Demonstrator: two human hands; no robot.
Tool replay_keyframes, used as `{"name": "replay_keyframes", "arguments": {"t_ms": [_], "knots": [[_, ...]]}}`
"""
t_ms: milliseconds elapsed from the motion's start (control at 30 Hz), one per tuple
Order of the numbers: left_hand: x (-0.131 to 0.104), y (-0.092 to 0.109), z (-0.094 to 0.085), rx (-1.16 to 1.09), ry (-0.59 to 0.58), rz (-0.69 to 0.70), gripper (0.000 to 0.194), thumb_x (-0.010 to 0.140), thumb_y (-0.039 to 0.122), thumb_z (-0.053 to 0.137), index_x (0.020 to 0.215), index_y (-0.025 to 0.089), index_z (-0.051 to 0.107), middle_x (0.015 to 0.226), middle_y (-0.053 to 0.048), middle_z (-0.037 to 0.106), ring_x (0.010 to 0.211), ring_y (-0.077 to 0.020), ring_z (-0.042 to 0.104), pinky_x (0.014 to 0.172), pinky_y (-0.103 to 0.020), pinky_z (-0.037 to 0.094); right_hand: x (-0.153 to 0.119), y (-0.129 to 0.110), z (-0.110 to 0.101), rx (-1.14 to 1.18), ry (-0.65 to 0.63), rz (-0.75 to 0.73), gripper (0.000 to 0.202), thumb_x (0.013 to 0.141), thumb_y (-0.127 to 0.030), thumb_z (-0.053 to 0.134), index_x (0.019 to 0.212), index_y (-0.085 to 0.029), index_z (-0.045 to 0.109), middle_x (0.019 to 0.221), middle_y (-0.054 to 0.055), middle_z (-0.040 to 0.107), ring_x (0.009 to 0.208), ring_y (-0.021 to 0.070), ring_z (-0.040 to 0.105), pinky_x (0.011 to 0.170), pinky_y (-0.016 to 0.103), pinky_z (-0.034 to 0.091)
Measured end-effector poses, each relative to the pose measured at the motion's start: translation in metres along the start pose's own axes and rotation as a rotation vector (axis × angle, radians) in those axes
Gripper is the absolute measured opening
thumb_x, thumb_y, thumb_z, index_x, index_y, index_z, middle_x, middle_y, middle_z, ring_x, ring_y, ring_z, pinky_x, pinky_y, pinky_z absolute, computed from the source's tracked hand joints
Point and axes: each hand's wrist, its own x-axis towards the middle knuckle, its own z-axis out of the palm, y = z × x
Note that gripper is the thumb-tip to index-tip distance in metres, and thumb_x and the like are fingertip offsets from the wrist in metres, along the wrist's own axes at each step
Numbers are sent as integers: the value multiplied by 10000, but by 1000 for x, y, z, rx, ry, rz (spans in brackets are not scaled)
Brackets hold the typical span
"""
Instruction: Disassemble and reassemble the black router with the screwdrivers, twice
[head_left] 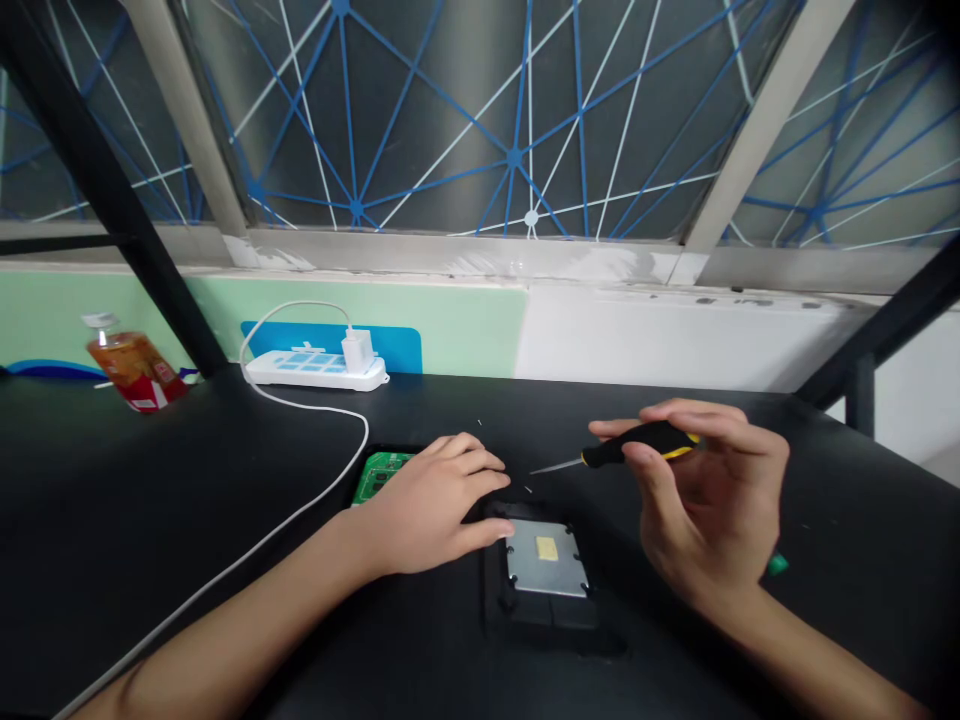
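My right hand [712,500] grips a screwdriver [637,442] with a black and yellow handle. Its thin metal shaft points left, and the tip is above the table. My left hand [442,495] is spread palm down, fingers stretched to the right and nothing visible in its grasp. Its thumb reaches the upper left edge of a silver metal plate [547,575], which is set in a black housing [551,610] and carries a pale yellow pad [547,548]. Partly hidden behind that hand is a green circuit board [381,474] in a black frame.
A small screw [528,489] lies near the screwdriver tip. A white power strip [319,372] with a plugged-in charger [358,350] stands against the wall; its white cable [300,520] runs down the left. An orange drink bottle [139,365] and a green scrap [778,565] flank the work.
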Motion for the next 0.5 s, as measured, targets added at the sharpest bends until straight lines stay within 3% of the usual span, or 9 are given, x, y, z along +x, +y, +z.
{"name": "replay_keyframes", "arguments": {"t_ms": [333,500], "knots": [[0,1,-4,-81,-7,-21,383,932,450,641,1218,195,625,1219,-60,647,1138,-261,542,981,-428,429,-5,0,-2,-28,8,34,411,883,-57,590,1224,-283,547,1115,36,538,685,138,700,570,347,608],[-2,7,-5,-157,-52,57,686,783,618,730,1299,199,562,1256,-87,621,1152,-294,535,1024,-438,384,-5,-6,-3,-98,30,72,368,901,-91,586,1225,-264,596,1139,58,575,717,134,688,559,309,583]]}}
